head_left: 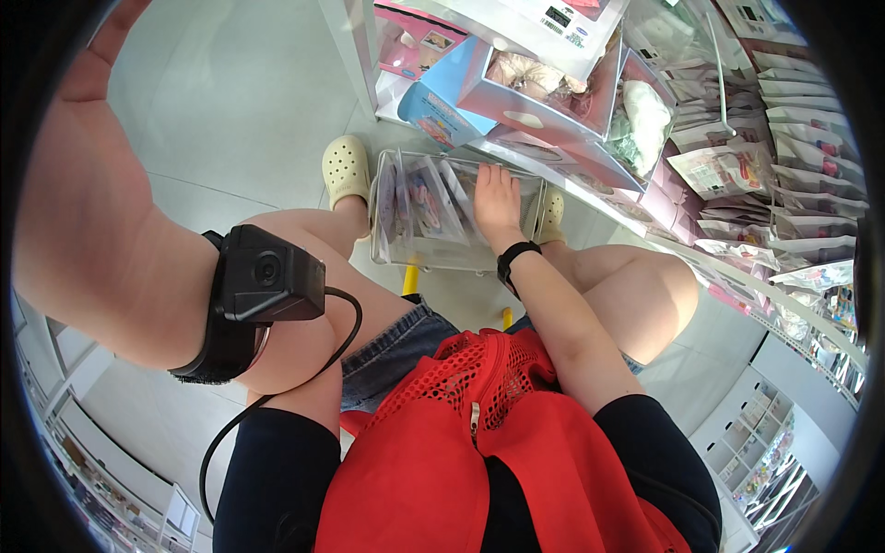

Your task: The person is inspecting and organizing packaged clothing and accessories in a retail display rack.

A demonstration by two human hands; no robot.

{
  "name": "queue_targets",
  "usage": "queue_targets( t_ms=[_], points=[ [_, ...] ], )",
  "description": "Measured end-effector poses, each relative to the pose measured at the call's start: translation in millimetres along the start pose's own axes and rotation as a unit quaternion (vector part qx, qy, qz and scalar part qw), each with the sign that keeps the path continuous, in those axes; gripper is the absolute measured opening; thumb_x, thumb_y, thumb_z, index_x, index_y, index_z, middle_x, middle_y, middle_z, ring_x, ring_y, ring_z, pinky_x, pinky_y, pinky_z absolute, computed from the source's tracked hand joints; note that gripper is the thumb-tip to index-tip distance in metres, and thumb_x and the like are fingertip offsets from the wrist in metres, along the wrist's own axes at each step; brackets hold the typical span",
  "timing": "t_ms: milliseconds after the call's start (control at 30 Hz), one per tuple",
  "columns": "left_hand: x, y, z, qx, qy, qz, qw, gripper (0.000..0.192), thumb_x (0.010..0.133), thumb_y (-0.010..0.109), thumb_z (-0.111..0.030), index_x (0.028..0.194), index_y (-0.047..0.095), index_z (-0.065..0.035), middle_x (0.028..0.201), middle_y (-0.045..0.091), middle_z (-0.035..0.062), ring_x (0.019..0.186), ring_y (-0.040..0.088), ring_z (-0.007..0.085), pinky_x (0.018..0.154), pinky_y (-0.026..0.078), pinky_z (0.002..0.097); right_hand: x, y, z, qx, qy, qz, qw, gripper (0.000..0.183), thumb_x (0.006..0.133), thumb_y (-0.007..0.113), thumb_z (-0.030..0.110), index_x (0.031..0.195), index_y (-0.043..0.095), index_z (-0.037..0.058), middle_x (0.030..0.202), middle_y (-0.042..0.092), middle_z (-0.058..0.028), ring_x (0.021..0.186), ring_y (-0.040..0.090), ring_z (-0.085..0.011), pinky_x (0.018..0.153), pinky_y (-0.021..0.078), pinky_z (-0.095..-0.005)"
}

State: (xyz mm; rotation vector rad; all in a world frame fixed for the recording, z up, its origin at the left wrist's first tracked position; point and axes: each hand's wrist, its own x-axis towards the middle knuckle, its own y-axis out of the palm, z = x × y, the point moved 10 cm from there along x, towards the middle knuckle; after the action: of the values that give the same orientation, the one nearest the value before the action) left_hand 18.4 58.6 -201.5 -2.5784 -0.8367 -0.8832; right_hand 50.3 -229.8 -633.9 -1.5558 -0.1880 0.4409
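A wire basket (442, 259) stands on the floor between my feet. Flat packets in clear plastic (432, 197) are upright in its left half. My right hand (498, 204), a black band on its wrist, reaches over the basket with bent fingers by its far rim; whether they grip anything is hidden. Raised close to the camera at the upper left is my left hand (93, 159), palm side showing. Its fingertips are cut off by the picture's rim. A black wrist camera (269, 273) is strapped to the left wrist.
A white shelf unit (581, 193) runs along the right, with open boxes (532, 114) of bagged goods on it. Packets hang in rows (809, 145) beyond. A black cable (214, 442) loops from the wrist camera. Yellow tubes (411, 280) show below the basket.
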Motion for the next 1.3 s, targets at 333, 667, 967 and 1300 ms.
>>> queue_targets(
  t_ms=[333,667,967,1300],
  points=[
    [8,5,-5,0.001,-0.001,-0.005,1.0,0.023,0.098,0.053,-0.014,0.11,0.067,0.0008,0.108,0.07,0.0109,0.094,0.067,0.0157,0.083,0.05,0.0254,4,12,1,-0.104,-0.117,0.042,0.987,0.016,0.085,0.061,0.011,0.099,0.067,0.0076,0.095,0.07,-0.0077,0.096,0.067,-0.0271,0.085,0.0529,-0.0445],
    [17,4,-14,-0.005,-0.002,-0.012,1.0,0.022,0.098,0.053,-0.013,0.109,0.067,0.0006,0.107,0.071,0.0105,0.093,0.067,0.0152,0.083,0.05,0.0251,-31,19,0,0.007,-0.156,0.171,0.973,0.015,0.081,0.058,0.003,0.095,0.065,0.0067,0.091,0.071,-0.0165,0.087,0.07,-0.0368,0.071,0.0565,-0.0474],
    [21,27,-18,-0.028,-0.031,0.229,0.972,0.021,0.096,0.06,-0.007,0.114,0.066,0.0016,0.11,0.071,0.0101,0.094,0.066,0.0158,0.093,0.048,0.0297,-25,-219,60,0.034,-0.33,0.068,0.941,0.008,0.077,0.06,0.006,0.084,0.059,0.0056,0.081,0.064,-0.0109,0.081,0.065,-0.0343,0.068,0.0528,-0.0457],
    [-11,67,-25,-0.172,-0.001,0.367,0.914,0.039,0.085,0.077,-0.013,0.119,0.064,0.0026,0.107,0.07,0.0107,0.095,0.065,0.0188,0.089,0.049,0.0331,-51,-498,86,0.065,-0.345,-0.189,0.917,0.029,0.072,0.064,-0.008,0.099,0.068,-0.0007,0.086,0.066,-0.0135,0.079,0.065,-0.0345,0.069,0.0532,-0.0387]
  ],
)
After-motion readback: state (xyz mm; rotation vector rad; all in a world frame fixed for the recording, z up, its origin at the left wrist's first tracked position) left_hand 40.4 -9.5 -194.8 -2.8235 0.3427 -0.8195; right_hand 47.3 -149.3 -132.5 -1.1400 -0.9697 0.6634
